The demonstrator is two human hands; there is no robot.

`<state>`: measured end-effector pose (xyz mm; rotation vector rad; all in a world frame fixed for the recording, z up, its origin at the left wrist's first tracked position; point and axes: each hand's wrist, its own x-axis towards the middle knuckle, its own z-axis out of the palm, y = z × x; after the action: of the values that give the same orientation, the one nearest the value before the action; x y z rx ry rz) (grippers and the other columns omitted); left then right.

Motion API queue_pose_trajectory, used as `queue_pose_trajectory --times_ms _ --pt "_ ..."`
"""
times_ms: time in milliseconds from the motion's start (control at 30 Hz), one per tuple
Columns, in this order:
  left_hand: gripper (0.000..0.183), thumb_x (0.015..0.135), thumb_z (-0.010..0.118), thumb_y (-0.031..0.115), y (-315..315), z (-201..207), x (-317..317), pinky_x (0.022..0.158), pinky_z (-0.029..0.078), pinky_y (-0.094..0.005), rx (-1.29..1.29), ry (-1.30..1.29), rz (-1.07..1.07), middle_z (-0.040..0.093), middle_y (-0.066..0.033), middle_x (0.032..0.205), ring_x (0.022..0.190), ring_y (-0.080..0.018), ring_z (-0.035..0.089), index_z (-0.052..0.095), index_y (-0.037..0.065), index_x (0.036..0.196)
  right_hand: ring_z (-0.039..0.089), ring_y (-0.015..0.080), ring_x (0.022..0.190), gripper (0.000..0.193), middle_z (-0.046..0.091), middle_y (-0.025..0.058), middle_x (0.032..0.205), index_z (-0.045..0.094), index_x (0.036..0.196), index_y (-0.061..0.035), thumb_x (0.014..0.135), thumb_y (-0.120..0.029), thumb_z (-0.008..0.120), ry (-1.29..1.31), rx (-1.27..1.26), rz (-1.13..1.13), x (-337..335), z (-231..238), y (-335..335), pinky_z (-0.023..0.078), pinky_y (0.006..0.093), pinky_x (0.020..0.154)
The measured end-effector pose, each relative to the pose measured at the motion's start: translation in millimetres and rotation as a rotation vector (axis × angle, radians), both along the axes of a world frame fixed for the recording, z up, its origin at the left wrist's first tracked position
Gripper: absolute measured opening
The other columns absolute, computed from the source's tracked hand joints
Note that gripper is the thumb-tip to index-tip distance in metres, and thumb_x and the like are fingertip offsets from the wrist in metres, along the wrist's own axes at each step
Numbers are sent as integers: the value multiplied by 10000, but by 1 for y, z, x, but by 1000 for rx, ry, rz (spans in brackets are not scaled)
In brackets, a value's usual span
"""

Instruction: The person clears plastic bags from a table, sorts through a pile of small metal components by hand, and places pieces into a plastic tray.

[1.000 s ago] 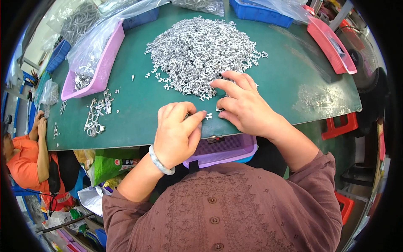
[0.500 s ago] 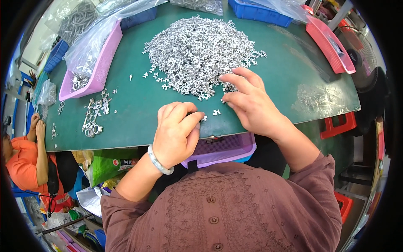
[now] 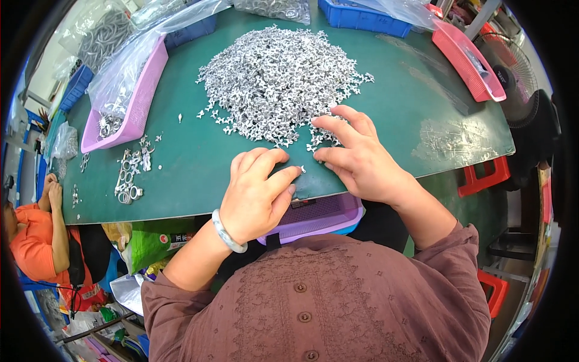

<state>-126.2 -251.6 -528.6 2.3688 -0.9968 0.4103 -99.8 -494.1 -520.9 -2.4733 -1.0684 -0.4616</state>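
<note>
A large heap of small silvery metal pieces, each with several short arms, lies on the green table. My right hand is at the heap's near right edge, fingers curved and apart, its fingertips by a few pieces there. To its left, my left hand, a bangle on its wrist, hovers low over the table's front edge. Its index fingertip is at one loose metal piece, with a gap between index finger and thumb. What lies under its palm is hidden.
A pink basket of metal parts under plastic stands left, with rings and loose parts beside it. Blue bins line the back; a red basket is right. A purple basket sits below the edge. Another person is far left.
My left index finger has reached right to a loose piece that lay between the hands. The piece formerly at its tip is out of sight. The right fingers shifted slightly at the heap's edge.
</note>
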Motion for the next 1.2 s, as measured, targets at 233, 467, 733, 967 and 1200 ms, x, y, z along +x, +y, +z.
queue_pose_trajectory --times_ms 233,467,733,967,1200 --pt "281 771 694 43 -3 -1 1 928 415 -441 -46 7 9 606 -114 1100 1046 -321 576 693 60 1051 423 385 1310 172 555 136 1317 719 900 -51 756 -134 761 -22 32 -36 6 -2 13 349 529 1053" --pt "267 763 698 41 -1 -3 1 924 423 -438 -67 0 27 606 -114 1088 1035 -321 580 699 56 1030 429 368 1302 157 565 119 1308 699 850 -43 746 -140 766 12 58 42 8 -8 20 344 524 1051" --pt "232 757 698 30 0 -4 1 920 430 -438 -73 -15 15 610 -113 1074 1022 -317 583 704 56 988 440 361 1292 96 585 127 1269 684 816 -19 798 -111 704 -14 45 -2 8 -6 20 340 531 1051" --pt "245 744 697 9 1 -5 0 909 436 -432 -99 -17 25 616 -111 1053 1004 -318 592 694 50 986 448 363 1282 119 594 140 1232 665 789 5 823 -109 666 4 51 28 7 -9 27 333 535 1056" --pt "280 740 692 -3 1 -6 1 905 438 -434 -115 -14 25 618 -113 1051 1002 -320 595 677 38 1017 443 373 1286 65 594 129 1229 675 814 -17 817 -82 671 -15 108 -21 9 -6 23 339 525 1047"
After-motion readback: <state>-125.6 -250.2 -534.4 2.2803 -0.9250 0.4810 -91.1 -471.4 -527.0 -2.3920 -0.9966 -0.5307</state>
